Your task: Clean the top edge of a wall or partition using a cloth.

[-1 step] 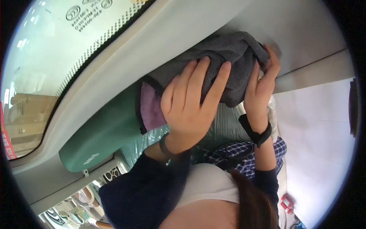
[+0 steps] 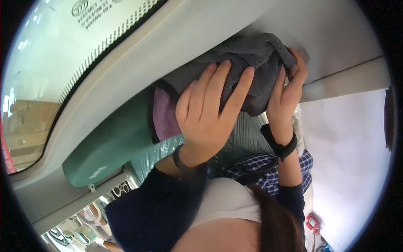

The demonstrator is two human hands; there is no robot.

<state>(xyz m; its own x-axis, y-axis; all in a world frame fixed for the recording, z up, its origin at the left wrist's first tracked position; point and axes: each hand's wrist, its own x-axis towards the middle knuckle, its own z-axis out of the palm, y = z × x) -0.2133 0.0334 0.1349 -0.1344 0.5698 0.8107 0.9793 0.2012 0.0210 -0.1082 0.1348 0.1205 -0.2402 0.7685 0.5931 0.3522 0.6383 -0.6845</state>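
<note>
The left hand [image 2: 205, 113] lies spread over a dark grey cloth [image 2: 252, 54], its fingers apart and nearly straight. The right hand [image 2: 289, 92] curls round the cloth's bunched right end — thumb and fingers holding it. The cloth, purple underneath, lies along the pale panel [image 2: 172, 46] — its left end overlapping the green visor [image 2: 109, 147].
</note>
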